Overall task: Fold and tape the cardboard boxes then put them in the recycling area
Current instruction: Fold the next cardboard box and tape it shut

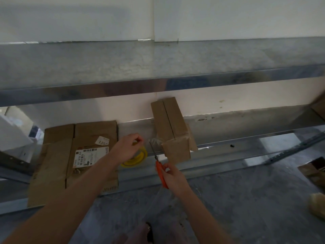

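On the metal shelf a cardboard box is stood just right of the left hand — clear tape is stretched from it to the yellow roll gripped in those curled fingers; orange scissors are held by the right hand, blades at the tape.

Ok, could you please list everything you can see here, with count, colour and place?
flattened cardboard box: one, brown with labels, leaning against the shelf, left
folded cardboard box: one, brown, taped, on the shelf, centre
tape roll: one, yellow, beneath the left hand
tape strip: one, clear, stretched from the roll to the folded box
scissors: one pair, orange handles, blades at the tape strip
metal shelf: one, grey, across the view
left hand: holds the tape roll
right hand: grips the scissors
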### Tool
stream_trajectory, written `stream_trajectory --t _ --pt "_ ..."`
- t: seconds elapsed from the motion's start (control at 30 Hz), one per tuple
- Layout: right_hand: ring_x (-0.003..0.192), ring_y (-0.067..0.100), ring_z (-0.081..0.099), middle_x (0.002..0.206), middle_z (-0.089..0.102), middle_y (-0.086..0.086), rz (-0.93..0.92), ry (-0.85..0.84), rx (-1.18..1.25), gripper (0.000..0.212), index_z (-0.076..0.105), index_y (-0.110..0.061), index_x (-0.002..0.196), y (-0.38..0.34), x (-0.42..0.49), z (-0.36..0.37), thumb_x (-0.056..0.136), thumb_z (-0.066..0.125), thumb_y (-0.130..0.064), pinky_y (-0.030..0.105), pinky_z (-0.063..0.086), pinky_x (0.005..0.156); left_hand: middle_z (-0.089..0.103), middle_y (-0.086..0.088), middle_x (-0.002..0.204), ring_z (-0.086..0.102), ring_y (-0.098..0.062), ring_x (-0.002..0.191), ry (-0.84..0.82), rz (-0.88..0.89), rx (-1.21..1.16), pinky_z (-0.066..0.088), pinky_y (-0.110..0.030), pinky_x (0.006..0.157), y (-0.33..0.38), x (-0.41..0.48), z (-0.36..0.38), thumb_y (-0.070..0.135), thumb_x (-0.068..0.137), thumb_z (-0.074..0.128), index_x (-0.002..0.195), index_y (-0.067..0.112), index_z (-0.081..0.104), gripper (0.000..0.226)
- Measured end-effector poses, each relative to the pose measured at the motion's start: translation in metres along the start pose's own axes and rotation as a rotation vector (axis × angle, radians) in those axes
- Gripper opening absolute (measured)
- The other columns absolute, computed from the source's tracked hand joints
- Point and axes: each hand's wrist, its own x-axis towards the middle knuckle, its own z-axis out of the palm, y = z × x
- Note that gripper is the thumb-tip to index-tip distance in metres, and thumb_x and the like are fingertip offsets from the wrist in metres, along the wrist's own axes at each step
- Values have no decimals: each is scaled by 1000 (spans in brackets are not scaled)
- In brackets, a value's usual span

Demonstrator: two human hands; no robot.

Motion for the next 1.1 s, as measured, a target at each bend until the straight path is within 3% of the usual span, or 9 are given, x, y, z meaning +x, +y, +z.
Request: stream_trajectory --t 0.23,0.53,0.73,0.87,1.0,1.1 --pt "58 8 59 56 62 -7 -50 53 -11 39 61 -24 82 4 -2 -4 85 60 -63 32 54 66 64 10 98 59 -7 92 -6 30 30 43 -22 78 -5 3 0 24 96 55 95 25 63 8" --pt "65 12 66 68 70 -2 -72 113 -118 56 61 -27 79 5 2 -7 70 50 -82 35 57 74 61 8 93 58 -8 90 -7 150 87 50 -30 83 -6 3 1 23 96 54 94 21 60 7" --pt "64 10 65 62 68 -6 -75 110 -144 37 58 -44 77 2 6 -5 72 51 -80 33 55 72 57 8 93 56 -9 84 14 193 141 51 -33 77 -8 0 3 21 96 54 93 21 59 6" --pt "67 14 64 58 63 -6 -36 131 -244 51 58 -30 72 3 14 -8 74 45 -80 33 53 74 58 8 95 57 -9 86 47 223 108 49 -31 75 -7 0 -2 23 97 52 95 23 59 8" --pt "77 21 63 70 63 -5 -24 90 -341 52 50 -30 74 5 21 -11 75 41 -82 34 47 74 59 3 100 58 -14 90 26 141 137 51 -37 80 -14 1 -8 24 97 52 98 18 61 10" --pt "84 23 60 87 67 -2 -17 102 -365 49 54 -32 90 4 24 -13 81 44 -79 32 43 76 58 0 104 57 -16 95 -14 85 104 47 -35 85 -23 -1 -6 23 98 52 98 17 59 9"
